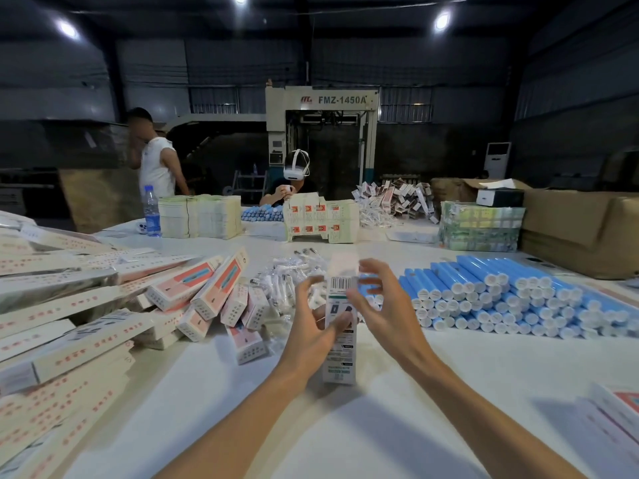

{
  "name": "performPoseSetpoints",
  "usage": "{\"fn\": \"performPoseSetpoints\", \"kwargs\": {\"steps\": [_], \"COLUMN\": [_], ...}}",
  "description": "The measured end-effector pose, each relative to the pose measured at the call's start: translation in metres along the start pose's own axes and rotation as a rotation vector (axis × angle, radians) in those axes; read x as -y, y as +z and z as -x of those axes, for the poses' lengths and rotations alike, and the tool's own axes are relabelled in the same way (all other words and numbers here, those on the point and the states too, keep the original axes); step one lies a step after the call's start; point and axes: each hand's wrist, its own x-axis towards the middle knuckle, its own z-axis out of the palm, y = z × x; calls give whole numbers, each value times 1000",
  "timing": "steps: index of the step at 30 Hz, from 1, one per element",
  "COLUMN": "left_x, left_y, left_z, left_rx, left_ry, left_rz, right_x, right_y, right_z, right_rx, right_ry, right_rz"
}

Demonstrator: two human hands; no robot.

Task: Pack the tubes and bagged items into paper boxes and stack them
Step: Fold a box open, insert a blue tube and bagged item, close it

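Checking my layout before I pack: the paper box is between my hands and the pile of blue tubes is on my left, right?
Not quite. The head view shows the pile of blue tubes on your right, not your left. The paper box is between your left hand and right hand, as you said.

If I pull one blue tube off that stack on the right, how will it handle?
It will probably roll: the blue tubes are round and lie stacked in layers, so neighbours may shift too. They are likely stiff, since all of them lie straight. The glossy skin looks somewhat slippery.
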Motion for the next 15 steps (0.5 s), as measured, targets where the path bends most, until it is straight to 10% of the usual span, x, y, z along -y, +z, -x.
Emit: {"fn": "performPoseSetpoints", "kwargs": {"steps": [15], "left_x": [1], "left_y": [-9], "left_z": [-10], "left_rx": [126], "left_ry": [146], "left_rz": [-244], "right_x": [-9], "right_y": [-7], "right_z": [-3], "right_rx": [136], "right_ry": [62], "right_rz": [-202]}}
